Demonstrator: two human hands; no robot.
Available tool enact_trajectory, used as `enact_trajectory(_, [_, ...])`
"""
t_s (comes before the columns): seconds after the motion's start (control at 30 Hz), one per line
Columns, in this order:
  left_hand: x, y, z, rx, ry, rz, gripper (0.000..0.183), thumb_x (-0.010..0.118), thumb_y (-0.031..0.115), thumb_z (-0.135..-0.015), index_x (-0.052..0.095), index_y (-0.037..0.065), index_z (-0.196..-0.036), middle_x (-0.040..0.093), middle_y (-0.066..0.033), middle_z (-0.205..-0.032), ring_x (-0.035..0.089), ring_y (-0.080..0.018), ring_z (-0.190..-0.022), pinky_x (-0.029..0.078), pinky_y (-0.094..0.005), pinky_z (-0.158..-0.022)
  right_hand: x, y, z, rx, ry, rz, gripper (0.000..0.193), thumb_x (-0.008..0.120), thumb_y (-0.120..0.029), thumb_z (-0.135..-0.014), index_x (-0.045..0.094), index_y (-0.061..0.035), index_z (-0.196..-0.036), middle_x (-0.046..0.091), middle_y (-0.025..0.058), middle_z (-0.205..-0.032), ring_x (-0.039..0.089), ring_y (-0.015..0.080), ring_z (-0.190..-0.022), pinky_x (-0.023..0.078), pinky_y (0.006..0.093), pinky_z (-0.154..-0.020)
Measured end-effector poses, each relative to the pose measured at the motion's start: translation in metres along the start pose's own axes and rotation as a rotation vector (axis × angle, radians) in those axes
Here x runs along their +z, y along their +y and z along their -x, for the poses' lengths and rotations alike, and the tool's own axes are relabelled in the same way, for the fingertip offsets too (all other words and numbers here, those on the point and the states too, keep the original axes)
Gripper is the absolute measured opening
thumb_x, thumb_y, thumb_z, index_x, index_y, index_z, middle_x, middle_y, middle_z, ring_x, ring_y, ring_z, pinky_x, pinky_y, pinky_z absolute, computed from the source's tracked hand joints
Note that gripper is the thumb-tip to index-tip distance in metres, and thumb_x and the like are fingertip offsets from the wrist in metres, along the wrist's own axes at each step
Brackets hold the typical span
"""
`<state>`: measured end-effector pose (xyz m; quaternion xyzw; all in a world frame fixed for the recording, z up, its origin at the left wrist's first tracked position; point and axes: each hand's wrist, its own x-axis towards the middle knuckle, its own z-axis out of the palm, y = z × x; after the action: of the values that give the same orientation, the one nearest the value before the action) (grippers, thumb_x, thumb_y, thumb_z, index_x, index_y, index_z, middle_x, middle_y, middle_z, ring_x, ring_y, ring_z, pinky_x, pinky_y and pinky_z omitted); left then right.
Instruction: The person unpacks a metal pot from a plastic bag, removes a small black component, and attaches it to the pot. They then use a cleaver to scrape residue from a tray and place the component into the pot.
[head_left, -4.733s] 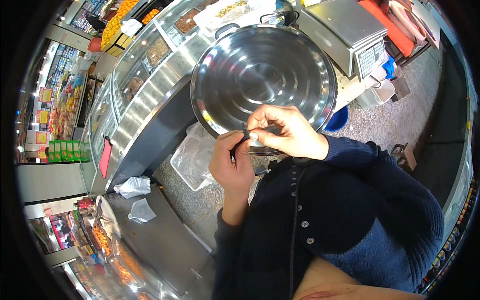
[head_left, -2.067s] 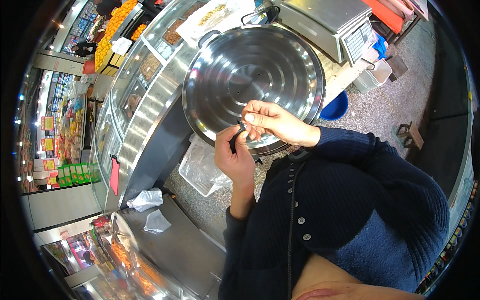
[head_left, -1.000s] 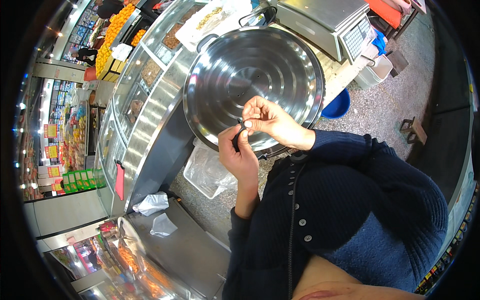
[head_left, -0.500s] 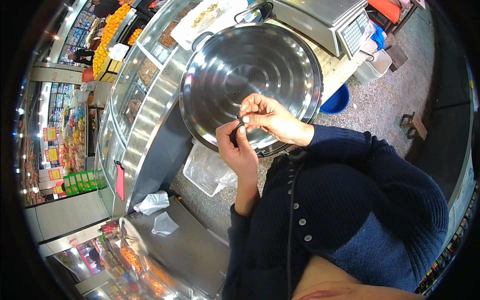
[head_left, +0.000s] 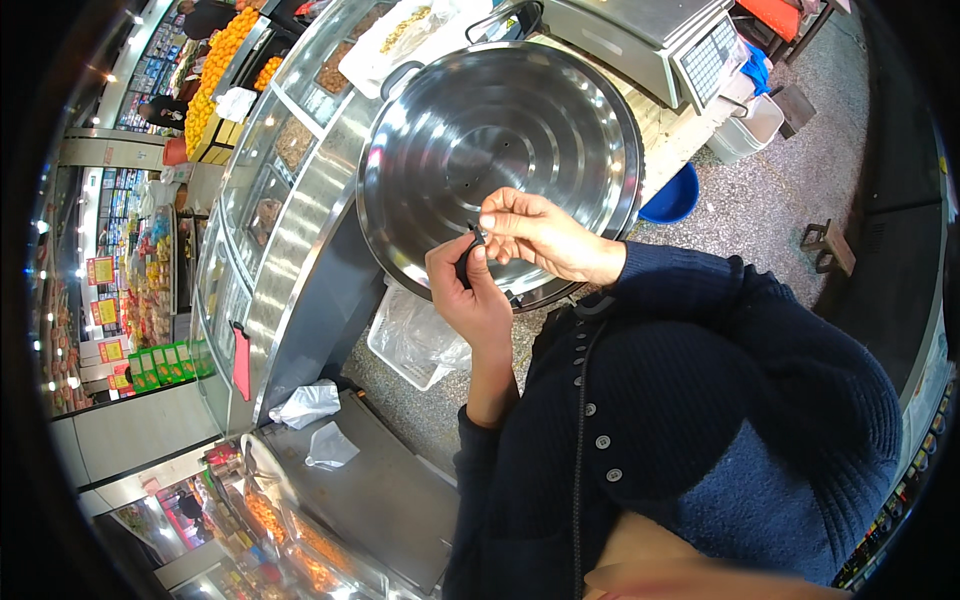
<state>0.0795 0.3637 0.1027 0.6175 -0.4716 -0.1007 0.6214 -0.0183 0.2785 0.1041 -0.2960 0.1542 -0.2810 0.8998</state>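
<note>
Here the left hand (head_left: 472,298) grips a black piece (head_left: 463,265); right hand (head_left: 542,234) beside, hold unclear.

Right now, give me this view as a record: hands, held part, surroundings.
left hand: pinches black curved piece
right hand: fingertips near that piece's upper end; contact unclear
behind hands: large round metal lid or pan
floor: blue basin, white basket holding clear plastic

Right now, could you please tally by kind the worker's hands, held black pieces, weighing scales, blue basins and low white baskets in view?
Left hand and right hand: 2
Held black piece: 1
Weighing scale: 1
Blue basin: 1
Low white basket: 1
Total: 6
</note>
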Motion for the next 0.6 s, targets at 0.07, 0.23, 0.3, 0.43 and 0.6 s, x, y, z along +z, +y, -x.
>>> enact_trajectory(0.07, [0.0012, -0.0002, -0.0001, -0.012, -0.015, 0.033, 0.009, 0.055, 0.005, -0.088, 0.055, -0.002, -0.094, 0.053, -0.0078, -0.088, 0.053, -0.0159, -0.079, 0.044, -0.0262, -0.072, -0.0015, -0.0008, -0.0001, 0.06, -0.043, 0.002, 0.018, 0.056, -0.022, -0.092, 0.054, -0.0036, -0.093, 0.06, 0.0009, -0.073, 0.057, 0.0083, -0.063, 0.047, 0.0189, -0.058])
enact_trajectory(0.23, [0.0011, -0.0002, -0.0027, 0.001, -0.002, 0.011, 0.01, 0.055, 0.006, -0.09, 0.054, -0.002, -0.096, 0.055, -0.0063, -0.089, 0.053, -0.0123, -0.08, 0.044, -0.0238, -0.073, -0.0044, 0.0021, -0.0001, 0.02, -0.07, -0.021, 0.016, 0.057, -0.019, -0.091, 0.055, -0.0034, -0.094, 0.06, 0.0008, -0.073, 0.057, 0.0083, -0.064, 0.046, 0.0193, -0.059])
enact_trajectory(0.3, [0.0004, 0.0012, -0.0026, -0.055, -0.01, 0.036, 0.009, 0.055, 0.005, -0.089, 0.054, -0.002, -0.096, 0.054, -0.0067, -0.09, 0.053, -0.0135, -0.081, 0.044, -0.0244, -0.073, -0.0056, 0.0033, -0.0003, -0.008, -0.044, -0.035, 0.015, 0.057, -0.018, -0.091, 0.055, -0.0033, -0.094, 0.061, 0.0014, -0.076, 0.057, 0.0081, -0.066, 0.047, 0.0193, -0.06])
enact_trajectory(0.43, [0.0, 0.0041, -0.0021, -0.152, -0.032, 0.109, 0.009, 0.053, 0.004, -0.09, 0.054, -0.001, -0.098, 0.055, -0.0056, -0.091, 0.053, -0.0111, -0.081, 0.044, -0.0227, -0.073, -0.0074, 0.0028, -0.0014, 0.029, -0.064, -0.006, 0.016, 0.058, -0.017, -0.09, 0.055, -0.0024, -0.097, 0.061, 0.0028, -0.083, 0.058, 0.0076, -0.069, 0.047, 0.019, -0.061])
enact_trajectory(0.6, [-0.0004, 0.0046, -0.0051, -0.133, -0.031, 0.109, 0.009, 0.053, 0.005, -0.091, 0.054, -0.001, -0.098, 0.055, -0.0051, -0.091, 0.053, -0.0103, -0.08, 0.044, -0.0224, -0.073, -0.0047, 0.0001, -0.0008, -0.061, -0.027, 0.047, 0.018, 0.059, -0.019, -0.09, 0.057, -0.002, -0.095, 0.062, 0.0032, -0.082, 0.058, 0.0069, -0.07, 0.047, 0.0183, -0.06])
